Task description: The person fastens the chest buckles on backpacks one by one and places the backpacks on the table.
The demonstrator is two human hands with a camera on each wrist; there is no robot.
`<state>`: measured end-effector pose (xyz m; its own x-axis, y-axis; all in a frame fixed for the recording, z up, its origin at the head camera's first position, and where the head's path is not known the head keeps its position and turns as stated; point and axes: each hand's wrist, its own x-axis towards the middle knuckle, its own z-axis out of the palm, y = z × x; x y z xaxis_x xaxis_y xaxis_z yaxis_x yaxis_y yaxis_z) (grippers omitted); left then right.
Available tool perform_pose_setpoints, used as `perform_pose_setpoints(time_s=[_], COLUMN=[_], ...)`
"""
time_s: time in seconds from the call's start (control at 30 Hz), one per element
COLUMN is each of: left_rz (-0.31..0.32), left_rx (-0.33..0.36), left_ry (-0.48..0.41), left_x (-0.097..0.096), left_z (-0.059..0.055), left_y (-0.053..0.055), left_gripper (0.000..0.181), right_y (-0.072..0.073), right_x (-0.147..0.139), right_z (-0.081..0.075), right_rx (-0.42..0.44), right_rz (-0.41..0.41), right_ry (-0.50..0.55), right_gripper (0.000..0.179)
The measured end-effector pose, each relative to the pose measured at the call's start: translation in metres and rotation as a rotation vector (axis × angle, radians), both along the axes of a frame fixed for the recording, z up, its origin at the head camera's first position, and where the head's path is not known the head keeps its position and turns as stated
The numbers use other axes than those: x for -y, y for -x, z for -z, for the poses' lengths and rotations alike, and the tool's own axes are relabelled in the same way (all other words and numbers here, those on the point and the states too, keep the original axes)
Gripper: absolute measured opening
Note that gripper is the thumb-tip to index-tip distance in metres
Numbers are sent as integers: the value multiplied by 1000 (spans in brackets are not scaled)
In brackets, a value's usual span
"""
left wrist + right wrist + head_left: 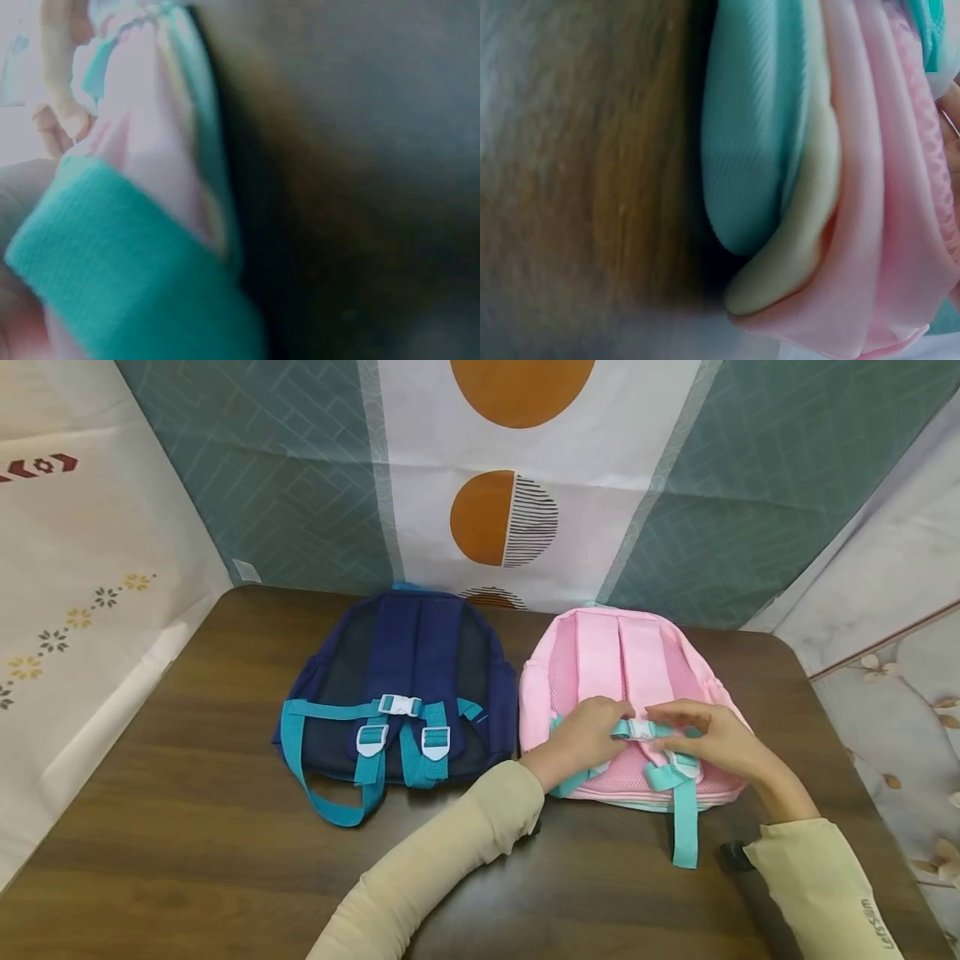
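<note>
A pink backpack (551, 672) lies with its shoulder straps facing up. Across its back, a white plastic buckle (640, 729) joins two ends of a teal strap (662, 731). At the buckle's left side, my left hand (588, 737) holds the strap end between its fingers. From the right, my right hand (712, 739) has its thumb and a finger at the other side of the buckle; the fingertips' contact is partly hidden. The left wrist view shows a broad teal strap (127, 255) close up. In the right wrist view is the backpack's pink side (855, 225).
A navy backpack (483, 652) with teal straps and white buckles lies to the left, against the pink one. Both are on a dark wooden table (187, 793). A loose teal strap end (685, 827) hangs toward the front. Patterned cloth (300, 468) hangs behind.
</note>
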<state>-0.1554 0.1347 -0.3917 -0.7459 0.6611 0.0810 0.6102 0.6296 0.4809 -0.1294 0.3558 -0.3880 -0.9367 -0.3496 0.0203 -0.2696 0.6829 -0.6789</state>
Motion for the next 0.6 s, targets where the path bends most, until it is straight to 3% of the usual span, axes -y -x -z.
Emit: perform_pose_setpoints(time_s=[0.1, 0.33, 0.6], left_rz=[3, 26, 16], left_rx=[-34, 43, 14], left_ry=[-17, -147, -142], left_x=[-1, 4, 8], left_z=[1, 2, 2], left_y=[-1, 0, 4], left_gripper=[27, 25, 29], right_y=[1, 2, -4], right_x=[-1, 1, -2], right_z=[0, -1, -1], right_rx=[-9, -134, -276], right_rz=[-7, -52, -53], right_ry=[-65, -153, -180], right_gripper=[40, 34, 32])
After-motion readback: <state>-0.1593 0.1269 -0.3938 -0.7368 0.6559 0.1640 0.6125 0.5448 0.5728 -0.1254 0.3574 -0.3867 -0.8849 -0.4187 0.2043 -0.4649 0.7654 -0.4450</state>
